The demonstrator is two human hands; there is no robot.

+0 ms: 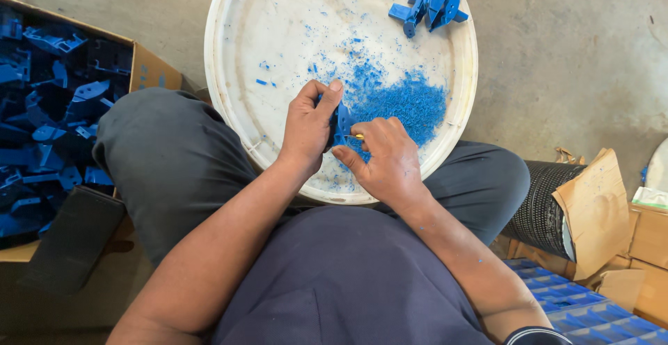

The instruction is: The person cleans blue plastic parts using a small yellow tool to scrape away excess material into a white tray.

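My left hand [307, 124] grips a small blue plastic part [342, 122] over the near side of a round white tray [229, 108]. My right hand [388, 158] is closed around a small tool with a yellow tip [358, 136], held against that part. Just beyond both hands a heap of blue plastic shavings [407, 101] lies in the tray. A few more blue parts [431, 4] are piled at the tray's far rim.
A cardboard box [149, 67] full of blue plastic parts [42, 108] stands at my left knee. At right are a black ribbed roll [539, 209], brown cardboard pieces [598, 206] and blue trays [577, 310]. The floor is bare concrete.
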